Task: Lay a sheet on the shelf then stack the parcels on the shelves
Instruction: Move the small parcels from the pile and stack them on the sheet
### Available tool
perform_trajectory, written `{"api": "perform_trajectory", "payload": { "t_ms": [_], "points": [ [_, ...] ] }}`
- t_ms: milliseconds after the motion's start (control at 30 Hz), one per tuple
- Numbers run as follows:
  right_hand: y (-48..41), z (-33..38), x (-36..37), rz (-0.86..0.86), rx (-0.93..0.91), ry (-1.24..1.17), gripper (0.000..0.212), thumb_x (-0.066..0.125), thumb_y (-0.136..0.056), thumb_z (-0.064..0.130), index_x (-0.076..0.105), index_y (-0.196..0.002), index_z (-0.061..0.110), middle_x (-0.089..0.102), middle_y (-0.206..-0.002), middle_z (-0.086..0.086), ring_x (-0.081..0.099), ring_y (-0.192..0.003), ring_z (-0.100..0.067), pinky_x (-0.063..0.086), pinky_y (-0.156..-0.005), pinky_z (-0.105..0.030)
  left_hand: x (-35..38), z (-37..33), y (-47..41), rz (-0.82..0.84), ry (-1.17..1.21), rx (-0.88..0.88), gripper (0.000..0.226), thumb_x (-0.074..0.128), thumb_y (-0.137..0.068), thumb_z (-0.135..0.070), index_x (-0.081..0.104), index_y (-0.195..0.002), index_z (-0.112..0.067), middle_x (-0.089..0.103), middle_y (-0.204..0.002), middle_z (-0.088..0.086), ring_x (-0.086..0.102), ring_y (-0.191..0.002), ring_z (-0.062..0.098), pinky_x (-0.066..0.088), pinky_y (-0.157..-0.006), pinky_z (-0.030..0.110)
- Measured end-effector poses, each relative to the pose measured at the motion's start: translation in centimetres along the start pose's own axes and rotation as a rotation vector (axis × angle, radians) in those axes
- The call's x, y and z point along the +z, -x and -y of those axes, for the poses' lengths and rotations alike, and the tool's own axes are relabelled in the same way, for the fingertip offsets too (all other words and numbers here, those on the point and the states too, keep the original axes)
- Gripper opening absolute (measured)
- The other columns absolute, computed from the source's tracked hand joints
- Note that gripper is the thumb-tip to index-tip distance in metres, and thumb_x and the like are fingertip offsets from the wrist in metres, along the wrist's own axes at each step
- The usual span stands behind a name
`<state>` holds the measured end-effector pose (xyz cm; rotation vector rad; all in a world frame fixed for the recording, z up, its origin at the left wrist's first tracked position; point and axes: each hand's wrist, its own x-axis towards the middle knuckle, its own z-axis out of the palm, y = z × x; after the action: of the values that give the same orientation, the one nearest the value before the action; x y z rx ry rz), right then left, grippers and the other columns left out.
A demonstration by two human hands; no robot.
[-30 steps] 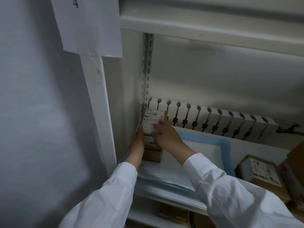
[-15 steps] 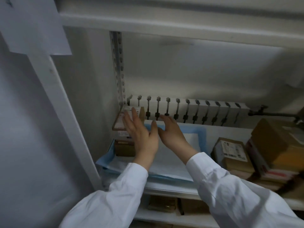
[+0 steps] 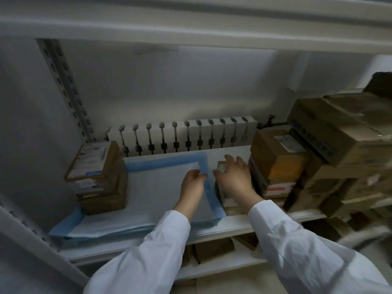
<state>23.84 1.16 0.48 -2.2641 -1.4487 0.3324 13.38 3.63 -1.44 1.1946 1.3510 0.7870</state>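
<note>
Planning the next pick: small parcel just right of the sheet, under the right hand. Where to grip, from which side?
Take the small parcel by front and back faces, from above, likely: its top faces up, the tall stack crowds its right side, the sheet borders its left.

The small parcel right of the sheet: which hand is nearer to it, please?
Right. The right hand hovers over the small parcel; the left hand is over the sheet, left of it.

Head-worn view, close, downward onto shelf point(image 3: 239, 224)
</note>
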Motion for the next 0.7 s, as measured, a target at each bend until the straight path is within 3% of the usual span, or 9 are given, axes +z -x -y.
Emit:
{"api": "perform_trajectory", "payload": {
  "t_ms": [67, 100, 200, 267, 433, 567, 700],
  "points": [
    [-0.4, -2.0, -0.2, 0.045, 0.075, -0.045, 0.060, 0.047, -0.092, 0.044, 0.028, -0.143, 0.018, 0.032, -0.148, -0.013, 0.032, -0.136, -0.033, 0.027, -0.111, -0.041, 1.6, 0.3, -0.2, 0.043, 0.035, -0.090, 0.012, 0.046, -0.092, -0.014, 0.056, -0.087, -0.009, 0.054, -0.093, 0.020, 0.051, -0.080, 0.028, 0.036, -0.075, 0.030],
    [-0.6, -2.7, -0.2, 0.071, 0.111, -0.098, 0.061, 0.048, -0.091, 0.045, 0.029, -0.142, 0.020, 0.033, -0.147, -0.013, 0.034, -0.134, -0.033, 0.029, -0.110, -0.042, 2.3, 0.5, -0.2, 0.055, 0.068, -0.123, 0.012, 0.046, -0.093, -0.013, 0.055, -0.085, -0.011, 0.053, -0.092, 0.017, 0.048, -0.078, 0.024, 0.035, -0.075, 0.029],
    [-1.2, -4.6, 0.0, 0.144, 0.159, -0.229, 0.064, 0.050, -0.082, 0.050, 0.033, -0.138, 0.026, 0.039, -0.143, -0.011, 0.040, -0.130, -0.034, 0.035, -0.108, -0.049, 4.6, 1.5, -0.5, 0.092, 0.183, -0.203, 0.020, 0.048, -0.093, -0.011, 0.058, -0.109, -0.004, 0.061, -0.110, 0.022, 0.054, -0.093, 0.027, 0.039, -0.080, 0.028],
    [-1.6, -5.6, 0.2, 0.178, 0.160, -0.253, 0.063, 0.048, -0.079, 0.055, 0.037, -0.135, 0.027, 0.045, -0.139, -0.011, 0.044, -0.127, -0.033, 0.039, -0.105, -0.051, 5.9, 1.9, -0.7, 0.144, 0.207, -0.228, 0.033, 0.050, -0.093, -0.015, 0.054, -0.125, -0.005, 0.058, -0.123, 0.023, 0.056, -0.110, 0.032, 0.046, -0.094, 0.033],
    [-1.9, -6.2, -0.1, 0.202, 0.115, -0.334, 0.028, 0.047, -0.095, 0.034, 0.053, -0.118, 0.019, 0.060, -0.124, -0.010, 0.057, -0.117, -0.028, 0.047, -0.095, -0.040, 7.4, 2.5, -0.8, 0.163, 0.141, -0.224, 0.041, 0.049, -0.095, -0.036, 0.046, -0.132, -0.017, 0.055, -0.129, 0.009, 0.051, -0.121, 0.028, 0.039, -0.107, 0.043],
    [-2.1, -6.6, -0.5, 0.098, 0.076, -0.510, 0.031, 0.054, -0.093, 0.027, 0.050, -0.121, 0.016, 0.061, -0.122, -0.005, 0.058, -0.114, -0.023, 0.046, -0.084, -0.028, 7.4, 2.6, -1.1, 0.162, 0.113, -0.179, 0.050, 0.047, -0.093, -0.048, 0.041, -0.134, -0.021, 0.053, -0.132, 0.005, 0.048, -0.123, 0.026, 0.038, -0.108, 0.043],
    [-2.2, -5.5, -2.1, 0.064, 0.025, -0.733, 0.042, 0.050, -0.096, 0.032, 0.042, -0.133, 0.015, 0.056, -0.129, -0.005, 0.054, -0.120, -0.023, 0.045, -0.092, -0.032, 6.5, 2.0, -1.2, 0.141, 0.344, -0.149, 0.051, 0.049, -0.091, -0.049, 0.032, -0.133, -0.027, 0.052, -0.124, 0.008, 0.049, -0.115, 0.029, 0.044, -0.094, 0.041]
  ]
}}
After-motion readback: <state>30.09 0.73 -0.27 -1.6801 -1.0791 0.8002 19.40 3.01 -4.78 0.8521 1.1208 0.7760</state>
